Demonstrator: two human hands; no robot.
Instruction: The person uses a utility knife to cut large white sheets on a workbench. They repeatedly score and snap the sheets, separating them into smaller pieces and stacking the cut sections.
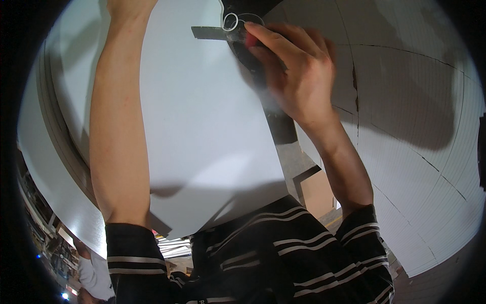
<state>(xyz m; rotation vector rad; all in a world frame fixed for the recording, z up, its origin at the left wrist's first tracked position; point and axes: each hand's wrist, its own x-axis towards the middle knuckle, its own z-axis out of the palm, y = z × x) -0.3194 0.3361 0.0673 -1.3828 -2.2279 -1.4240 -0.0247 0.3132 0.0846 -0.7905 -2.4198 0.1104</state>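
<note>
The fingers of my right hand (304, 71) are closed together on a small red piece (251, 39), at the upper middle of the frame. A flat grey strip (208, 33) points left from there across the white sheet (207, 121); whether it joins the red piece I cannot tell. Just beside my fingertips is a thin white curl (231, 22). The sheet fills the middle of the frame, its right edge running down from near my right hand. My left forearm (121, 111) reaches up the left side, but the hand is cut off at the top, so I cannot tell what those fingers do. I judge the step in hand to be trimming along that edge; the next move calls for a firm pinch and a flat, steady sheet.
</note>
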